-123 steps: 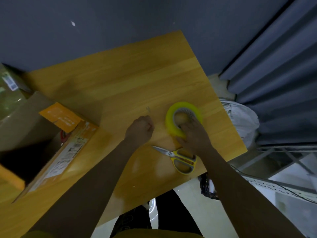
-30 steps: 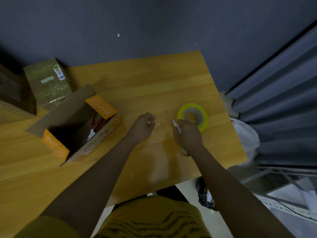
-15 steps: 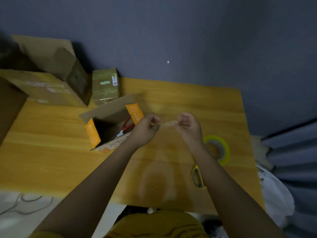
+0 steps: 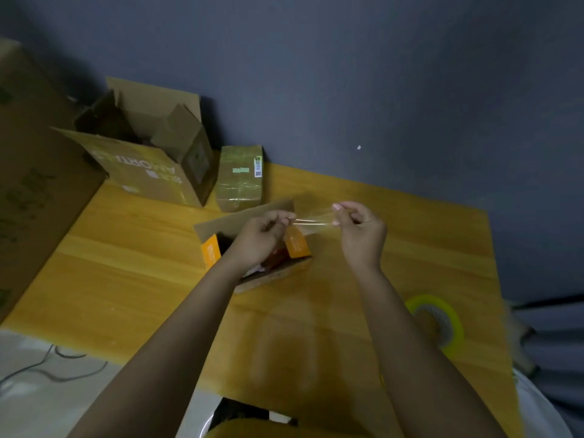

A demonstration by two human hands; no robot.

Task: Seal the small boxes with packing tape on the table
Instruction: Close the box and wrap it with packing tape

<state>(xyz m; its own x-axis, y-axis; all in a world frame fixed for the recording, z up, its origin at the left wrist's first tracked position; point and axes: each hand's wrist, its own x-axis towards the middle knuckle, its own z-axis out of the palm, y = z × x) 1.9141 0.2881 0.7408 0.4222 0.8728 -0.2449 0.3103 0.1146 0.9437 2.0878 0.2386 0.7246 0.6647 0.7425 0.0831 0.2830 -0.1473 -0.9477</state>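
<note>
A clear strip of packing tape (image 4: 313, 220) is stretched between my two hands above the table. My left hand (image 4: 262, 237) pinches its left end and my right hand (image 4: 360, 229) pinches its right end. Under my left hand lies a small open box (image 4: 240, 222) with orange flaps, something red showing inside. A small box wrapped in tape (image 4: 240, 178) stands behind it near the wall. The yellow tape roll (image 4: 437, 320) lies on the table at the right, beside my right forearm.
The wooden table (image 4: 126, 279) meets a dark wall. A larger open cardboard box (image 4: 148, 153) stands at the back left, and a big carton (image 4: 34, 184) fills the left edge. Cables lie on the floor at the lower left.
The view has swung left and both hands have moved left over the open box, holding the cut strip taut. The scissors and the roll stay behind at the right.
</note>
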